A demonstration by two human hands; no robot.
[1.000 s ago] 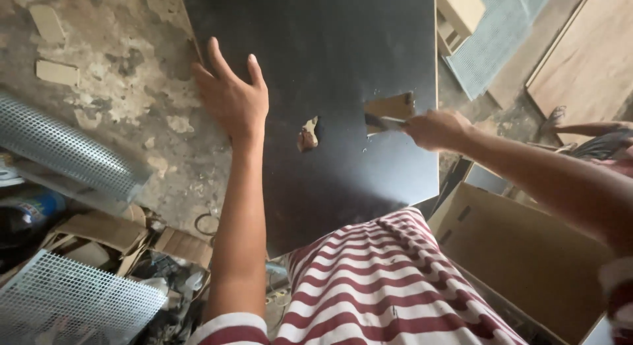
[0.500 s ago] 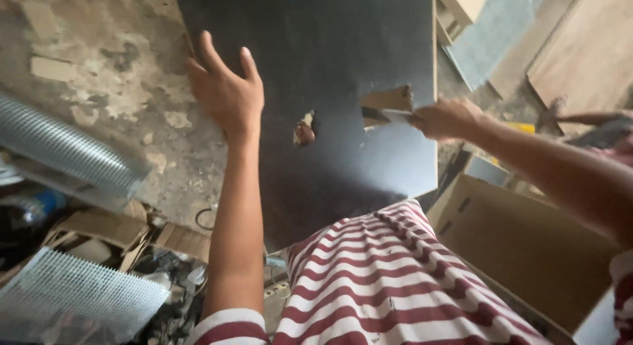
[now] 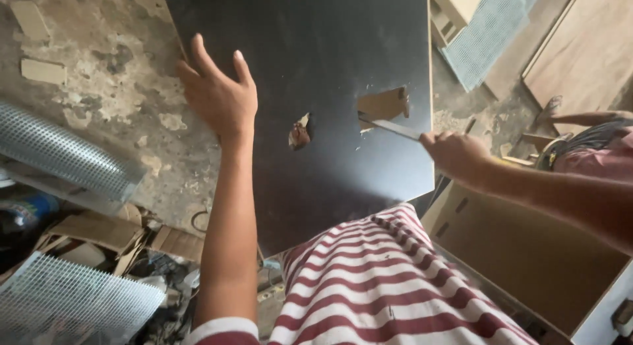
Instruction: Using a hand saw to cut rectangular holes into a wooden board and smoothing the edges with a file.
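Left hand [image 3: 221,98], fingers spread and flat, is pressed on the black board [image 3: 310,61] at upper centre-left of frame, close to the board's left edge. Right hand [image 3: 458,154], centre-right, is closed in a fist round the handle of a thin blade [image 3: 389,125]; its tip is set at the torn patch [image 3: 382,104] where the dark facing is gone and brown core shows. A smaller gouge [image 3: 300,131] sits at mid-frame, betw. the hands.

The board fills the upper centre, lower end over the striped shirt [image 3: 389,286]. It is judged stiff, fairly heavy, w/ a smooth, likely slippery face; the facing looks brittle, chipping at the holes. Best held at the edges, esp. left and right sides, rather than by the flat.

Room is tight: mesh roll [image 3: 66,154] and mesh sheet [image 3: 72,305] at left and lower left, scrap on the concrete floor [image 3: 92,75], a box [image 3: 527,253] at lower right just beside the board's corner, panels [image 3: 580,48] at upper right. Open floor is seen only at upper left.
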